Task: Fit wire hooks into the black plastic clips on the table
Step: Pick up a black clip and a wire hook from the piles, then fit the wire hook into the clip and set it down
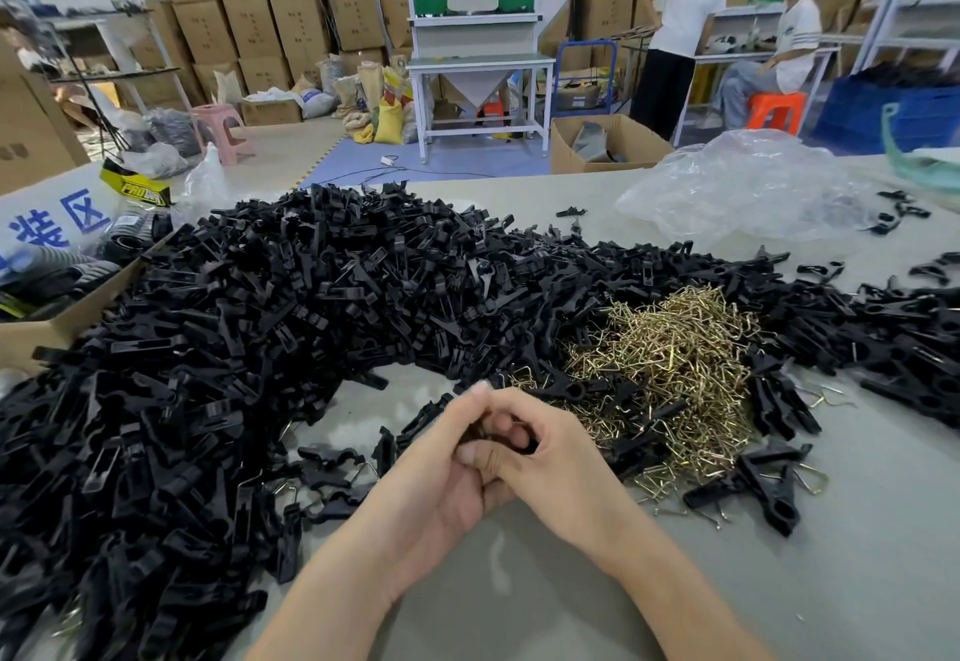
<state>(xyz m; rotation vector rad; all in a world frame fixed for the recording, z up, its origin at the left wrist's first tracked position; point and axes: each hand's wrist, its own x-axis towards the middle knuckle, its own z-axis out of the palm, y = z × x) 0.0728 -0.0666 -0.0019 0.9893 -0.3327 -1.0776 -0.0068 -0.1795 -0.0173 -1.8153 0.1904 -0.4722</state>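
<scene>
While both hands meet above a bare patch of the table [571,593], the left hand [441,473] and the right hand [561,447] press close together, their fingers [480,393] curled round a small black clip [529,446]. Only dark slivers of it show between the knuckles, and I cannot tell whether a wire sits in it.

Just beyond the hands, a great pile of black plastic clips [311,307] curves from the near left edge across the far side of the table. A heap of brass-coloured wire hooks [675,364] lies to the right of the hands, touching the pile, with loose clips scattered over it. A few clips [769,489] at the heap's near edge have wire loops sticking out.

A crumpled clear plastic bag [743,187] lies on the far right, and an open cardboard box [47,333] stands at the left edge.
</scene>
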